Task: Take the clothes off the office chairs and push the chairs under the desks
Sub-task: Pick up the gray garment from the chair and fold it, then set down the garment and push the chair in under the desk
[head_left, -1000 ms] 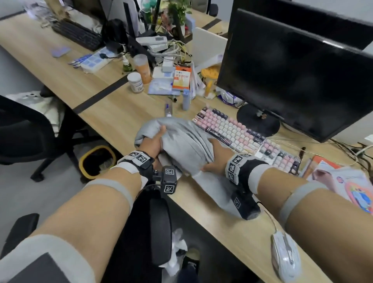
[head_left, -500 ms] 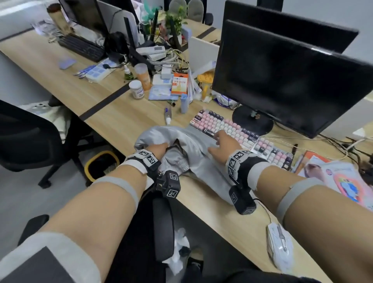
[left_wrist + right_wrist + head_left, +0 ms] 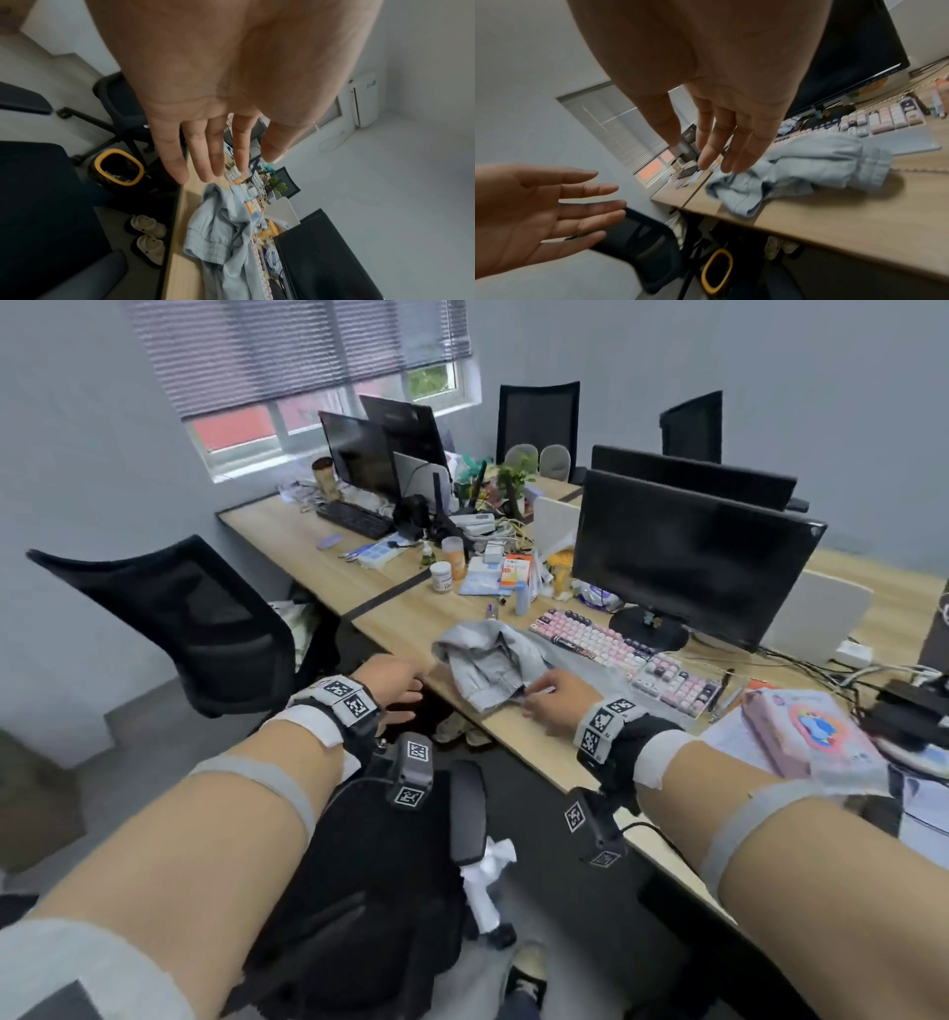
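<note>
A crumpled grey garment (image 3: pixel 492 664) (image 3: pixel 221 227) (image 3: pixel 795 172) lies on the wooden desk (image 3: pixel 518 742), partly over the pink keyboard (image 3: pixel 616 654). My left hand (image 3: pixel 398 683) (image 3: pixel 205 146) (image 3: pixel 539 205) hovers off the desk's front edge with straight fingers and holds nothing. My right hand (image 3: pixel 552 701) (image 3: pixel 721 138) hangs just above the desk at the garment's near hem, fingers relaxed, empty. A black office chair (image 3: pixel 375 891) stands right below my arms. A second black mesh chair (image 3: pixel 190 624) stands pulled out at the left.
A large black monitor (image 3: pixel 693 557) stands behind the keyboard. Bottles, boxes and cables crowd the desk's middle (image 3: pixel 493 557). A yellow-rimmed bin (image 3: pixel 118 166) and pale shoes (image 3: pixel 149 239) sit under the desk. A pink box (image 3: pixel 816 737) and papers lie at the right.
Both hands have let go of the grey garment and drawn back toward the desk's front edge. The head view has lifted and now takes in the room.
</note>
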A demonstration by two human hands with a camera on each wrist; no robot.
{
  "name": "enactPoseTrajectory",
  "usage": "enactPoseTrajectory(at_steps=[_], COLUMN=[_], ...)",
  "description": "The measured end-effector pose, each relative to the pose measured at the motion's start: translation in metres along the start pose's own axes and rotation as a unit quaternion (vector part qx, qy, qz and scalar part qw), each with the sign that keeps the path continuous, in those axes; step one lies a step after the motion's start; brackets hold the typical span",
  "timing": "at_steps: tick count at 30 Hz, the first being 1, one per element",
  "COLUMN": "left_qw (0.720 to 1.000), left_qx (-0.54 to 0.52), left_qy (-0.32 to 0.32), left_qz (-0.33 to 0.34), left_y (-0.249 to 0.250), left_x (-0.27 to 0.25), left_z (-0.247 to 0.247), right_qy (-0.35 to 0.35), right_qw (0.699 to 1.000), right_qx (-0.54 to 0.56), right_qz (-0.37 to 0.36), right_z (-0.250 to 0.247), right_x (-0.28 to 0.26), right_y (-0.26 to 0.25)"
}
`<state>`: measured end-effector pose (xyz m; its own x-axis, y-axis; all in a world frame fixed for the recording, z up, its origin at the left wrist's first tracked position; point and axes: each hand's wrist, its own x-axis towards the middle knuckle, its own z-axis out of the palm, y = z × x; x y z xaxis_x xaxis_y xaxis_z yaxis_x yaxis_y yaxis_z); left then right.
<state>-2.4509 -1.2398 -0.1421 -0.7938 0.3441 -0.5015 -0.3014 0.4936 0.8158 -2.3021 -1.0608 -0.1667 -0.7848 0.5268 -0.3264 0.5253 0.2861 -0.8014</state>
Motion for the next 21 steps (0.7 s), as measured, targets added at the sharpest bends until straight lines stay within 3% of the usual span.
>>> enactPoseTrajectory(at_steps=[4, 7, 14, 17, 21], left_qw=[0.999, 0.996, 0.982, 0.965, 0.936], left_qx=[-0.009, -0.009, 0.096, 0.202, 0.312], left_qy=[0.047, 0.081, 0.153, 0.164, 0.161], left_qz=[-0.006, -0.022, 0.046, 0.044, -0.028], left_y=[-0.038, -0.066, -0.153, -0.190, -0.242], left_x=[-0.059, -0.089, -0.134, -0.145, -0.134], left_z=[-0.066, -0.113, -0.250, -0.308, -0.369], right_qy=[-0.116, -0.143, -0.101, -0.070, -0.033], right_qw=[0.990, 0.987, 0.993, 0.992, 0.973], right_qx=[0.073, 0.073, -0.035, -0.100, -0.220], right_qz=[0.034, 0.021, -0.052, -0.030, 0.060], right_z=[0.045, 0.083, 0.188, 0.234, 0.284], right_x=[-0.058, -0.090, -0.134, -0.144, -0.158], right_y=[-0.022, -0.039, -0.067, -0.078, -0.088])
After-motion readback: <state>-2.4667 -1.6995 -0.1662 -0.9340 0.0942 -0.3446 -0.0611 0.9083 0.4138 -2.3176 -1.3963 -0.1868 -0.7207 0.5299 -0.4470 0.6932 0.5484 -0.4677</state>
